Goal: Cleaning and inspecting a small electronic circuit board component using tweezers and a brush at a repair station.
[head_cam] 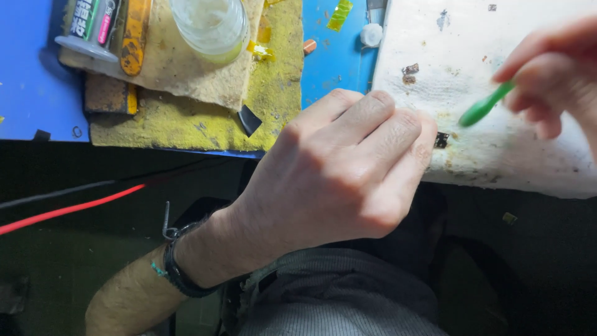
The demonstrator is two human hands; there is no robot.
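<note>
My left hand (348,168) rests curled at the near edge of a stained white cloth (528,81), its fingertips touching a tiny dark square part (441,139) and hiding whatever lies beneath them. My right hand (553,74) at the upper right is closed on a slim green tool (485,107), whose tip points down and left toward that small part, a short gap away from it. A dark cord bracelet circles my left wrist.
A blue mat (339,59) carries a yellow worn sponge (273,99), a brownish rag, a clear round jar (211,25), a tube (90,28) and an orange-handled tool (135,34). A red wire (68,210) and a black one run below the table edge.
</note>
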